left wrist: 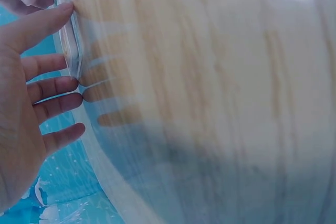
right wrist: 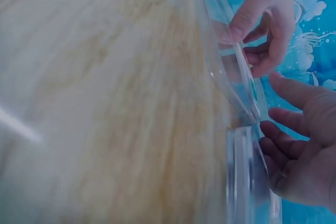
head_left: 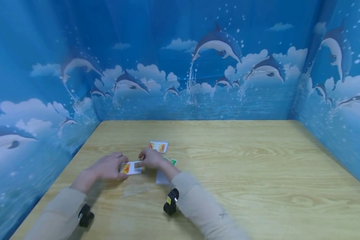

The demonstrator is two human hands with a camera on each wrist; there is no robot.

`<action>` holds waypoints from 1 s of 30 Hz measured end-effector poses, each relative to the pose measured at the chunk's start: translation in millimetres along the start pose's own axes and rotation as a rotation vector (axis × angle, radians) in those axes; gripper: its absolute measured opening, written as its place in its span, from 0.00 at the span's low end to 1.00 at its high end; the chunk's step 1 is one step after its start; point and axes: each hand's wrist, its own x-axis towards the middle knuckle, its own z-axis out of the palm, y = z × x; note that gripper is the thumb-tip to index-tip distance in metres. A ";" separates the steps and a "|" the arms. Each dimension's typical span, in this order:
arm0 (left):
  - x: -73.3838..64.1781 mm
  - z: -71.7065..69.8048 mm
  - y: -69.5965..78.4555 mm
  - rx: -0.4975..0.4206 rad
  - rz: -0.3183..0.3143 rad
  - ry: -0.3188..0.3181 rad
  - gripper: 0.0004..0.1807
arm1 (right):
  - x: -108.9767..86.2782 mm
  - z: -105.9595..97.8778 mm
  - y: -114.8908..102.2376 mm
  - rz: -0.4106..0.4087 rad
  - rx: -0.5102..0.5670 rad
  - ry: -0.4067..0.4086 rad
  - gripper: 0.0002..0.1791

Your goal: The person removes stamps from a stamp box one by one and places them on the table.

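Observation:
My left hand [head_left: 108, 166] holds the left end of a white picture board [head_left: 132, 171] with an orange picture, thumb on the near edge and fingers on the far one. In the left wrist view the board [left wrist: 73, 40] appears edge-on, with a clear rim. The right hand [head_left: 153, 158] reaches over the board's right end, its thumb at a small green-edged card [head_left: 136, 164]. In the right wrist view that hand [right wrist: 310, 140] has thumb and index fairly straight, apart from each other; contact with the card is partly hidden.
A second white board [head_left: 159, 146] with orange pictures lies farther back. Below the right wrist are a pale flat piece [head_left: 162, 178] and a green card [head_left: 174, 162]. A clear flat piece [head_left: 136, 189] lies nearer on the wooden table [head_left: 258, 173]. Dolphin-printed curtains [head_left: 168, 50] surround it.

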 end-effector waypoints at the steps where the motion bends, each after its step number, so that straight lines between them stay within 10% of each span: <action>1: -0.2 0.0 0.0 -0.001 0.009 0.006 0.30 | -0.3 1.1 0.2 0.006 -0.003 0.005 0.23; 30: -0.2 0.4 2.3 -0.029 -0.058 -0.036 0.31 | 3.2 9.7 -1.2 0.017 -0.189 0.077 0.17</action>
